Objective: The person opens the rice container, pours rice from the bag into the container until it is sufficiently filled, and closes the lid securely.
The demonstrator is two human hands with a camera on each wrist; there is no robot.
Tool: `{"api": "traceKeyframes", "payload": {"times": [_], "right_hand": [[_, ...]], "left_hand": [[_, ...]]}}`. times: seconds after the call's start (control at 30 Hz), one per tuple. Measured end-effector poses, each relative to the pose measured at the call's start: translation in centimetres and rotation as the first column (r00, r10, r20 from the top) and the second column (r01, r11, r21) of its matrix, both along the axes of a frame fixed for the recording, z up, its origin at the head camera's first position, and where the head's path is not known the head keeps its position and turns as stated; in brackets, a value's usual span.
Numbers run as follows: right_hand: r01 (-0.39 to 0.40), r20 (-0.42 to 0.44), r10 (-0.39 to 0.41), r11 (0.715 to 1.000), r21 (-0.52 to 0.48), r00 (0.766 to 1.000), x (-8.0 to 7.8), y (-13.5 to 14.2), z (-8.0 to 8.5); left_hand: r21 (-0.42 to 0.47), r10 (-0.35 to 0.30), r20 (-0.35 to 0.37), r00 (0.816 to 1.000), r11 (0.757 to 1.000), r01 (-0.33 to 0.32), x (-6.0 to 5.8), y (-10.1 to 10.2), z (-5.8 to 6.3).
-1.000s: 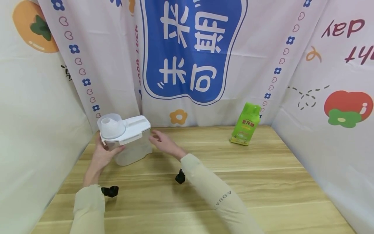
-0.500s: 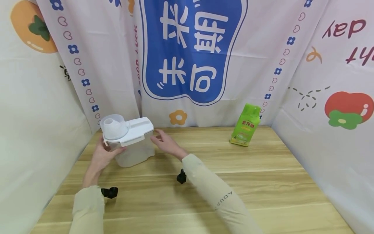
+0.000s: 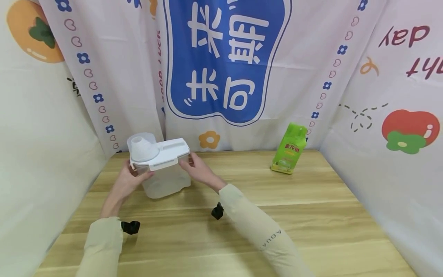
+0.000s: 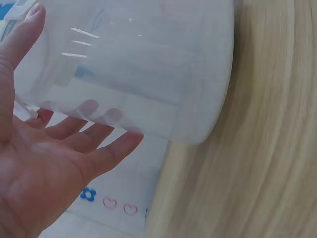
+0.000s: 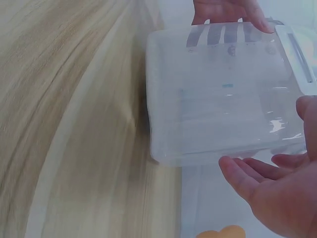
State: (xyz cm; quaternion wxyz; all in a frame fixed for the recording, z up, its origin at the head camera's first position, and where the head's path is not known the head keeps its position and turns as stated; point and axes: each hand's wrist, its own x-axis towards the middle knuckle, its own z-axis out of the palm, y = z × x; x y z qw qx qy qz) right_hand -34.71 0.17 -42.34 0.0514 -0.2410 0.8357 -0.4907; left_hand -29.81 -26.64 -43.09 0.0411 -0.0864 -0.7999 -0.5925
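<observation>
A clear plastic storage container (image 3: 166, 182) with a white lid (image 3: 173, 151) stands at the back left of the table. A translucent measuring cup (image 3: 143, 148) sits over the round spout on the lid's left part. My left hand (image 3: 126, 182) grips the container's left end, thumb on the front wall and fingers round the far side, as the left wrist view confirms. At the opposite end, my right hand (image 3: 202, 171) holds it just under the lid. In the right wrist view the right thumb (image 5: 308, 119) lies by the lid edge, with the fingers (image 5: 242, 176) along the end wall.
A green packaged bag (image 3: 288, 149) with a yellow base stands at the back right of the wooden table (image 3: 277, 207). Printed cloth walls (image 3: 221, 57) enclose the back and both sides. A black wrist device (image 3: 130, 227) juts from the left cuff, and another (image 3: 217, 211) from the right.
The container has shifted right, with my left hand going along. My right hand has closed in from beside its end to a hold on it. The green bag stays put.
</observation>
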Motion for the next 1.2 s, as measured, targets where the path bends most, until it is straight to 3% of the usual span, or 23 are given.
{"api": "traceKeyframes", "payload": {"times": [0.2,0.47,0.87,1.2], "right_hand": [[0.011,-0.046,-0.013,0.999,-0.047,0.999,0.0,1.9,0.6],[0.074,-0.083,-0.080,0.995,-0.071,0.993,0.3,4.8,1.2],[0.128,-0.090,-0.137,0.987,-0.099,0.986,1.8,8.1,1.1],[0.152,-0.060,-0.161,0.980,-0.130,0.985,3.6,10.8,1.7]], "left_hand": [[-0.030,-0.053,-0.032,0.998,0.998,0.052,-0.8,1.8,0.7],[0.050,-0.127,-0.111,0.986,0.990,0.134,-1.2,4.9,1.8],[0.064,-0.189,-0.217,0.958,0.976,0.208,-1.2,7.7,1.6],[0.050,-0.177,-0.090,0.980,0.982,0.182,0.0,9.8,1.7]]}}
